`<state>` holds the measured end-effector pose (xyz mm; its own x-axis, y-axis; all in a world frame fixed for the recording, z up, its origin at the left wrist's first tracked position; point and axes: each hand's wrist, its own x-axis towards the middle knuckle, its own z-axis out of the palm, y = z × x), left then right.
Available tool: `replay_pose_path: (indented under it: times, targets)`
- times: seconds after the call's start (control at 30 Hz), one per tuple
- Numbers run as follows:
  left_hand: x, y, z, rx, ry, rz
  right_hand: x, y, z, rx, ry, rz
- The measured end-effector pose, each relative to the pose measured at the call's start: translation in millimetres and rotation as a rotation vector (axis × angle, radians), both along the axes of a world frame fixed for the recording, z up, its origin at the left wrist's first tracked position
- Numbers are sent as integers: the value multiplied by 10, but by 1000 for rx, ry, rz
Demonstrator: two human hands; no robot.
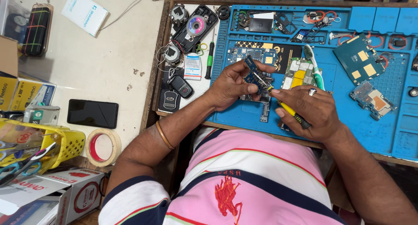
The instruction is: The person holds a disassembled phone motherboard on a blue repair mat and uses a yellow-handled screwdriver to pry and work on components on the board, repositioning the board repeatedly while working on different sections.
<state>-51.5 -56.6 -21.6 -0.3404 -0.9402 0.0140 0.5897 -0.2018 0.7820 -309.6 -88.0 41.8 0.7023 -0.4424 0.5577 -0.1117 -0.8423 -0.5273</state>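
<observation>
A: Head view shows the left hand (230, 89) pinching a small blue circuit board (251, 72) between thumb and fingertips, tilted up off the blue work mat (331, 83); the right hand (311, 109) is wrapped around a yellow-handled screwdriver (287, 108), its metal tip resting on the board's lower edge, just beyond the left thumb.

B: So both hands are closed on something; where is the risk?

A: The board is held in the air by its edges only; if the tip presses hard, I judge the board could twist out of the pinch and drop onto the larger circuit board (261, 104) lying directly under the hands.

B: And the tip itself?

A: It sits close to the left thumb; a slip off the screw or the edge would likely run the point into that thumb, or scrape across the board's face; I cannot tell whether the tip is seated in a screw head, as it is too small to see.

B: Anything near the hands that could get knocked?

A: A white and green toothbrush (314, 64) lies just past the right knuckles, beside a green and yellow board (297, 75); a green screwdriver (210, 59) lies beyond the left hand; a sudden jerk could sweep into those.
</observation>
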Motion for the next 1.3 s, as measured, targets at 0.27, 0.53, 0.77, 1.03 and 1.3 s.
replay_pose_path:
  times: [0.27,0.53,0.77,1.03,1.3]
  targets:
    - [13,7,8,1,-54,5,17,8,14,17,6,-38]
    - [9,5,-13,9,-48,11,8,12,22,43,33,-66]
    - [15,4,-10,-5,-52,6,8,10,9,62,-1,-32]
    - [12,15,-20,12,-9,2,-10,11,-13,77,6,-30]
    - [14,20,-29,1,-37,-13,-14,28,-20,70,0,-12]
